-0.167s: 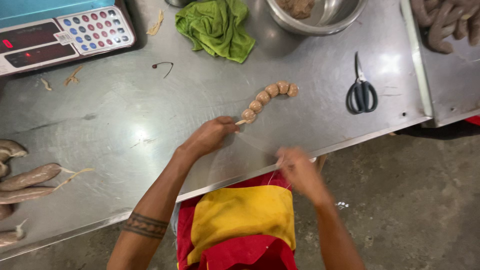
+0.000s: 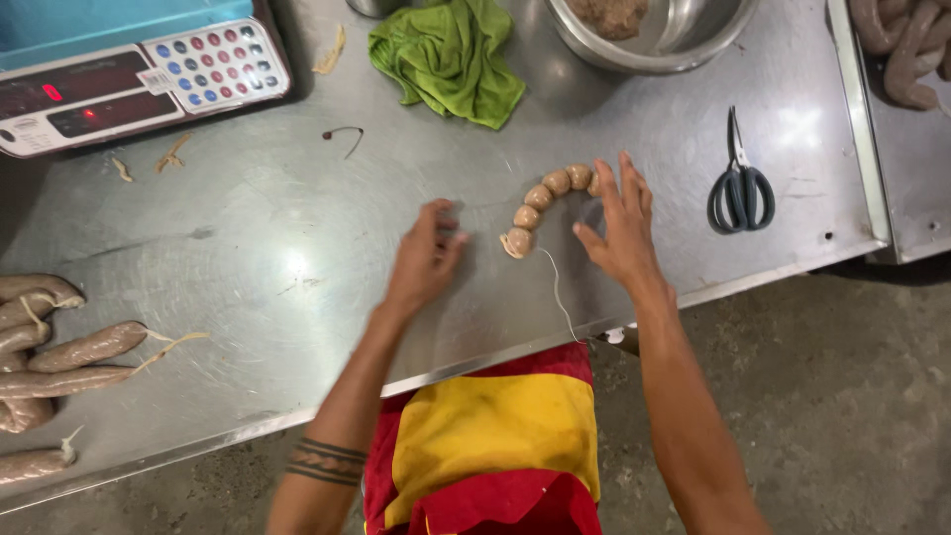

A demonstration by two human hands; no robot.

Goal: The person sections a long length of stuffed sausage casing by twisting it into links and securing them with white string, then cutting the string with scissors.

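A: Where do we find the work item?

B: We locate the short chain of small round sausage links (image 2: pixel 548 203) at centre frame on the steel counter (image 2: pixel 248 248). It curves from lower left to upper right. A thin white string (image 2: pixel 555 282) trails from its lower end toward the counter edge.

A: State of each hand?

B: The right hand (image 2: pixel 622 223) lies flat and open, fingers spread, fingertips touching the upper end of the chain. It grips nothing. The left hand (image 2: pixel 428 253) sits just left of the chain's lower end. It is blurred; the fingers look loosely curled, and we cannot tell whether they pinch the string.

A: Progress?

B: We judge about five links formed and tied in this chain. Longer untied-looking sausages (image 2: pixel 59 357) lie at the left edge of the frame, more (image 2: pixel 901 50) in a tray at upper right, and a metal bowl (image 2: pixel 684 45) at the top holds filling. We judge that much remains.

A: Other items?

B: Scissors (image 2: pixel 740 188) right of the chain, a green cloth (image 2: pixel 451 59) at upper centre, a scale (image 2: pixel 129 84) at upper left.
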